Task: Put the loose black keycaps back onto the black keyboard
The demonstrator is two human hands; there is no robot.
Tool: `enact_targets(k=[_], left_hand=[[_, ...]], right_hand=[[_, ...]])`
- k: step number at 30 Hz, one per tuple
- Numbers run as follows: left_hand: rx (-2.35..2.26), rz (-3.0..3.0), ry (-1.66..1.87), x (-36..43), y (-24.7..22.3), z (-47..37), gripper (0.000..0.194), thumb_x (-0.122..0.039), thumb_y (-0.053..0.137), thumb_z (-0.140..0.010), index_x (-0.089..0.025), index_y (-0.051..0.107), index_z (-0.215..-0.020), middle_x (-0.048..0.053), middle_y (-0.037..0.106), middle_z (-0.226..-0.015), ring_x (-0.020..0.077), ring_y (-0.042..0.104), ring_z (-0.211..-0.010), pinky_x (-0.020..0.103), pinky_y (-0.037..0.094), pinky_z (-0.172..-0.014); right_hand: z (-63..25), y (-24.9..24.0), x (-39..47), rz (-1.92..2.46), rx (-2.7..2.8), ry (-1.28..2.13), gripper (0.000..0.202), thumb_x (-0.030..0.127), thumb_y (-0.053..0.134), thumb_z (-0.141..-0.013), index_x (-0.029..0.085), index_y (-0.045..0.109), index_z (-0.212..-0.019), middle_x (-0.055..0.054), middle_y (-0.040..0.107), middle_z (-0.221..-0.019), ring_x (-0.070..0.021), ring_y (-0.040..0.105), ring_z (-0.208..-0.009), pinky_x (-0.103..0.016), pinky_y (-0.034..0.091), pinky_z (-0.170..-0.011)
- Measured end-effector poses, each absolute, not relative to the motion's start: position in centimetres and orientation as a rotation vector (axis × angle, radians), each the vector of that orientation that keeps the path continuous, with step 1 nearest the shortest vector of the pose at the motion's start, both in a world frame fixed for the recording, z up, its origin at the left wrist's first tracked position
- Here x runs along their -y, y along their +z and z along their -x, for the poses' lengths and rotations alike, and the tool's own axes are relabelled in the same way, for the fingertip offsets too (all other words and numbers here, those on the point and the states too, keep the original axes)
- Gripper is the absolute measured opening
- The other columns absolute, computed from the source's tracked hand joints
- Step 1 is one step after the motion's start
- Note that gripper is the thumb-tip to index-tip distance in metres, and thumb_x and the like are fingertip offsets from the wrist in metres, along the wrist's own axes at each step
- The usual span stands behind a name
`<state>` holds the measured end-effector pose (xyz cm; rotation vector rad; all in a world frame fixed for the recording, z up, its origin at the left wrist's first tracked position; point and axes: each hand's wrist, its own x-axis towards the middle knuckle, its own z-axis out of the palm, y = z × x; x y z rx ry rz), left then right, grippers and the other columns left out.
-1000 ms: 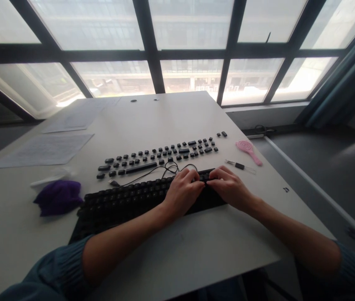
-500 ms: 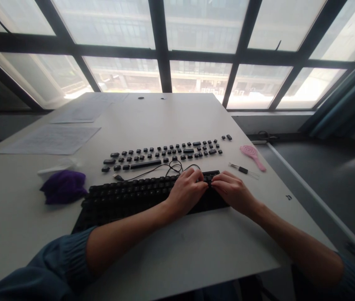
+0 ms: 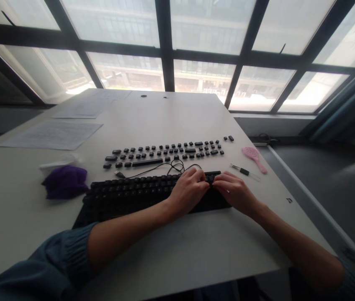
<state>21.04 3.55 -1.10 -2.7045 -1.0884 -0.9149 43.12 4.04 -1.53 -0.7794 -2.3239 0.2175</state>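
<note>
A black keyboard point(image 3: 133, 190) lies in front of me, partly covered by my forearm and hands. Over its right end, my left hand point(image 3: 190, 187) is closed, thumb and fingertips pinched at a small black keycap point(image 3: 210, 179). My right hand point(image 3: 234, 189) meets it from the other side, its fingers also pressed together at that keycap. Most of the keycap is hidden between the fingertips. Behind the keyboard, several loose black keycaps lie in rows, with a long spacebar point(image 3: 147, 162) among them. The keyboard's cable point(image 3: 152, 170) loops there, ending in a USB plug point(image 3: 119, 174).
A wire keycap puller point(image 3: 244, 171) and a pink hairbrush point(image 3: 254, 159) lie to the right on the white table point(image 3: 171, 121). To the left are a purple cloth point(image 3: 66, 182), a white packet point(image 3: 53, 166) and printed papers point(image 3: 52, 133). Windows stand beyond the table.
The view has tilted and shifted slightly. Both hands stay pinched together at the same spot on the keyboard's right end; nothing else has visibly moved.
</note>
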Motion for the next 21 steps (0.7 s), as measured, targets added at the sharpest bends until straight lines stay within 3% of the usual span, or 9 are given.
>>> enact_targets(k=[10, 21], left_hand=[[1.091, 2.715, -0.909, -3.51, -1.02, -21.04, 0.018, -0.023, 0.066, -0.095, -0.020, 0.075, -0.080, 0.005, 0.061, -0.092, 0.0196, 0.051, -0.090, 0.034, 0.046, -0.083], [1.092, 2.722, -0.881, -3.51, -1.00, -21.01, 0.020, -0.025, 0.065, -0.096, -0.020, 0.074, -0.079, 0.005, 0.060, -0.092, 0.0196, 0.050, -0.090, 0.034, 0.045, -0.084]], right_hand=[[-43.20, -0.68, -3.90, 0.778, 2.380, 0.205, 0.022, 0.012, 0.050, -0.101, 0.019, 0.070, -0.093, -0.009, 0.071, -0.098, -0.0202, 0.060, -0.086, -0.035, 0.056, -0.075], [-43.52, -1.14, -4.15, 0.831, 2.283, 0.284, 0.015, 0.014, 0.059, -0.098, 0.021, 0.071, -0.093, -0.007, 0.073, -0.096, -0.0206, 0.062, -0.085, -0.037, 0.056, -0.077]])
